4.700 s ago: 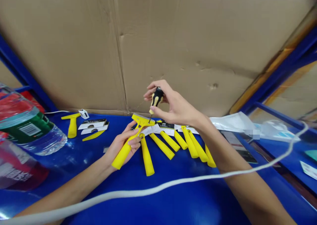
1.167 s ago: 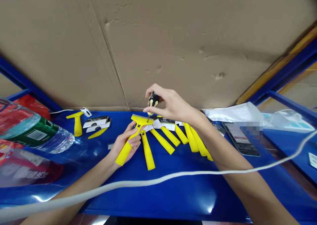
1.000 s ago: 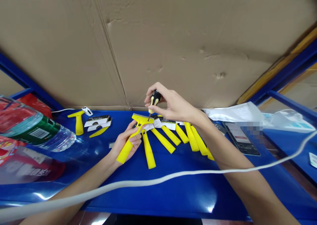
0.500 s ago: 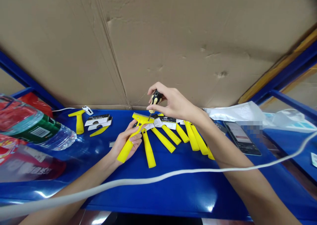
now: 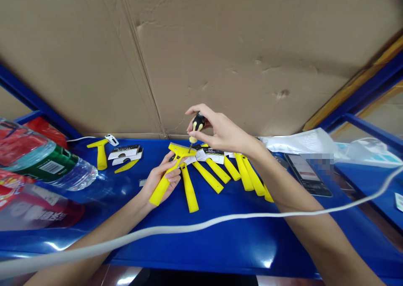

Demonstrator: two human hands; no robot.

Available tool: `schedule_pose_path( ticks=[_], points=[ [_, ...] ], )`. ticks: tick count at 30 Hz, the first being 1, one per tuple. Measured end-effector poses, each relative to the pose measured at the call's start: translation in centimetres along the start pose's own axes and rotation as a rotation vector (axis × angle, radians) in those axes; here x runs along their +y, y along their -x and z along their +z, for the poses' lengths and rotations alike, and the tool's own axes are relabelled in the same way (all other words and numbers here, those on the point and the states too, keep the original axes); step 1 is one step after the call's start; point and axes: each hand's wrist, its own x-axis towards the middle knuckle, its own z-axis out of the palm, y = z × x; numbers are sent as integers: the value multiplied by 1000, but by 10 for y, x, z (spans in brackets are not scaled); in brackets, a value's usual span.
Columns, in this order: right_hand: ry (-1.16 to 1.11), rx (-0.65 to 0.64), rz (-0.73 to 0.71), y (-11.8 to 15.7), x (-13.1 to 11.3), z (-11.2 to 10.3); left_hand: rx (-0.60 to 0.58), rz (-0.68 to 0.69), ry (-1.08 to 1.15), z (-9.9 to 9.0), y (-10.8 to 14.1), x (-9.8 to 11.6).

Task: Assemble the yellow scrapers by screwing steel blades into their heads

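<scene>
My left hand [image 5: 163,180] is closed around the handle of a yellow T-shaped scraper [image 5: 162,187], its wide head tilted up and away from me. In my right hand [image 5: 217,126] is a stubby black and cream screwdriver [image 5: 198,122], gripped between thumb and fingers. The screwdriver points down, and its shaft meets the right part of the scraper's head. Any screw under the tip is too small to make out. Just right of my left hand lies another yellow scraper [image 5: 189,191], and several more yellow handles [image 5: 209,178] fan out beneath my right forearm.
A white cable [image 5: 201,226] crosses in front of both forearms. At left are a large water bottle [image 5: 53,164], a single yellow scraper [image 5: 101,154] and cardboard sleeves [image 5: 126,154]. A phone [image 5: 307,175] and a white plastic bag [image 5: 296,145] lie right. Cardboard [image 5: 220,59] walls the back.
The fingers of my right hand have shifted slightly around the screwdriver handle, which has turned a little. My left hand and the scraper stay almost where they were.
</scene>
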Motion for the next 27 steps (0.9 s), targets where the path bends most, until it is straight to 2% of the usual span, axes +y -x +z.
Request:
schedule_pose_path(
  ticks=[4, 9, 13, 18, 23, 27],
  points=[
    [80, 18, 5, 0, 0, 0, -3, -13, -4, -1, 0, 0],
    [3, -3, 1, 0, 0, 0, 2, -20, 3, 1, 1, -1],
    [69, 25, -13, 1, -1, 0, -8, -13, -3, 1, 1, -2],
    [-38, -14, 11, 1, -3, -1, -14, -4, -1, -1, 1, -1],
    [68, 0, -28, 0, -3, -1, -18, -11, -9, -2, 0, -1],
    [0, -44, -9, 1, -3, -1, -8, -10, -7, -2, 0, -1]
  ],
)
